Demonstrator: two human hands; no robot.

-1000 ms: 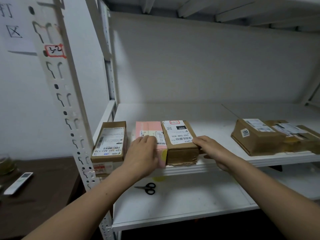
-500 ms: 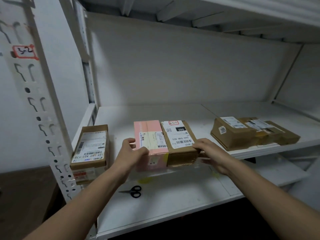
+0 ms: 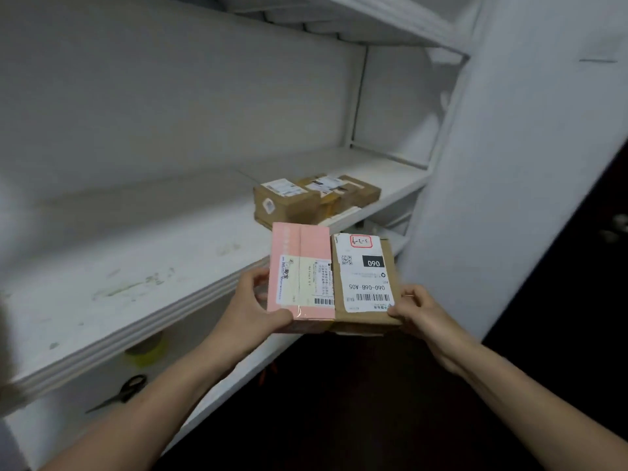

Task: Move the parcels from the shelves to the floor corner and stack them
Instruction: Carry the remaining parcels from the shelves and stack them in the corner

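Both forearms reach forward from the bottom edge of the view and converge slightly, the left from the lower left, the right from the lower right.

Left hand (image 3: 253,307): set against the left side of the pink parcel (image 3: 300,266), thumb laid across the parcel's near top corner, fingers curled round its left edge and partly hidden behind it.

Right hand (image 3: 419,309): set against the right side of the brown parcel (image 3: 367,314), thumb tip on the near right corner of its top face, fingers curled round the right edge. Each hand grips its own parcel, and the pair is pressed together between the two hands.

The two parcels lie side by side and touching, pink on the left and brown on the right, with their top faces up and roughly level. Both are held in the air just in front of the front edge of the white shelf (image 3: 136,283), clear of its surface. The brown parcel carries a white label (image 3: 365,277) printed "060" with a barcode, upside down from this view. The pink parcel carries a paler label with a barcode.

Further back on the same shelf, well apart from the hands, lies a row of cardboard parcels (image 3: 316,197), touching one another. On the lower shelf (image 3: 44,426) lie black scissors (image 3: 122,392) and a yellow roll of tape (image 3: 146,346), the roll partly hidden by the shelf above.
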